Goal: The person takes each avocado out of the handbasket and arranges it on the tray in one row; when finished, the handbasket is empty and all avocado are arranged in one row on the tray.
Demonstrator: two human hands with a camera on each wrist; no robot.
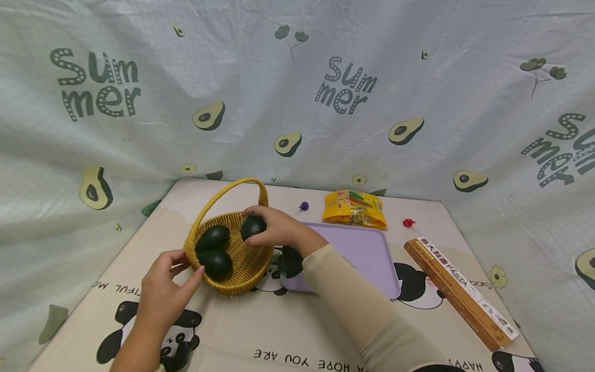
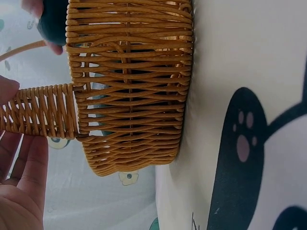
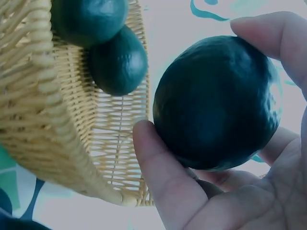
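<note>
Beige sleeve aslant, right hand around avocado over wicker basket

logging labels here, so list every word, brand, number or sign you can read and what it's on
"Summer": backdrop cloth, three times.
"PASTA": long box; its other print is blurred.
"HOPE YOU ARE": tablecloth, upside down.
"HAPPY": same tablecloth.
Other tablecloth letters: unclear.
Yellow bag: lettering too blurred.
Basket, avocados: none visible.

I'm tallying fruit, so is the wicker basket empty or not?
Not empty: the basket holds two dark green fruits, visible in the head and right wrist views.
</note>
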